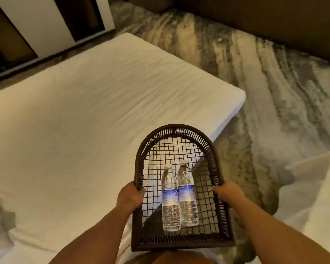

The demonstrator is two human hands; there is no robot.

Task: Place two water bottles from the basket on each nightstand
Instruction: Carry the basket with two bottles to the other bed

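Two clear plastic water bottles with white caps and blue labels, the left bottle [170, 199] and the right bottle [187, 195], lie side by side and touching on the open mesh floor of a dark brown woven wicker basket [174, 129] with an arched far end and a straight near edge. Their caps point away from the person and their bases rest near the basket's straight end. The person carries the basket in front of the body with bare arms: the left hand [130, 197] is wrapped around the left rim, fingers curled over it to the inside, and the right hand [228, 192] is clasped on the right rim in the same way. Beneath and to the left spreads a bed with a wrinkled white sheet [95, 115], its corner showing through the mesh under the bottles. To the right runs a carpet [255, 96] in streaked beige and grey, and beyond it a dark brown wall panel [274, 20]. At the lower right edge lies a heap of white bedding [316, 197]. In the upper left stands white-framed furniture with dark openings [51, 21].
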